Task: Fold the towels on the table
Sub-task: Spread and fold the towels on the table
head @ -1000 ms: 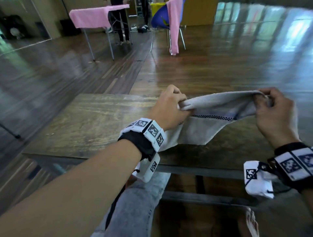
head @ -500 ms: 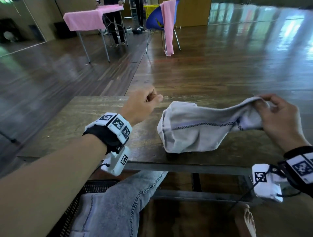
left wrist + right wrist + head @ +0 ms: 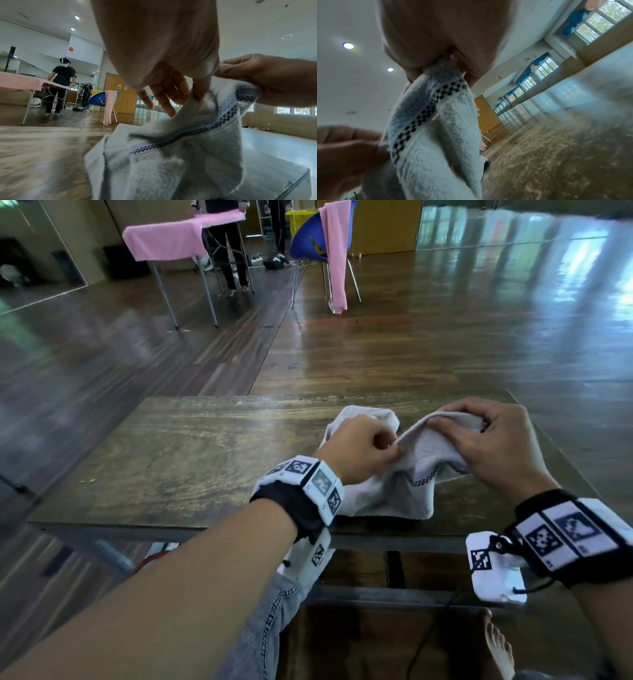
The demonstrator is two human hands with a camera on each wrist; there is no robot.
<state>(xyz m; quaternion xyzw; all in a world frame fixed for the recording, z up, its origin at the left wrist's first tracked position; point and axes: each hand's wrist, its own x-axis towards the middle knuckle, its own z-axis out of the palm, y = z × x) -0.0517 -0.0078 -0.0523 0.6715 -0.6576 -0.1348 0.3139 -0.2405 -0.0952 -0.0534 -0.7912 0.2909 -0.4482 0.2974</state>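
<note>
A grey-white towel (image 3: 397,491) with a dark checkered stripe lies bunched on the right half of the wooden table (image 3: 178,460). My left hand (image 3: 363,451) pinches a raised fold of it between thumb and fingers. My right hand (image 3: 479,440) grips the lifted edge just to the right, fingers curled over the cloth. In the left wrist view the towel (image 3: 180,155) rises to my left fingers (image 3: 164,102), with the right hand (image 3: 267,79) holding the striped edge. The right wrist view shows the towel (image 3: 435,128) hanging from my right hand, the left hand (image 3: 346,146) at its side.
The table's near edge (image 3: 191,527) runs above my knee in jeans (image 3: 260,628). Across the wooden floor stand a table under a pink cloth (image 3: 171,237) and a blue chair (image 3: 308,241) draped with a pink towel (image 3: 335,254). A person (image 3: 60,83) stands there.
My left hand let go of the towel, swung left, then came back and pinched a fold. The right hand kept its hold and moved in towards the left, bunching the towel.
</note>
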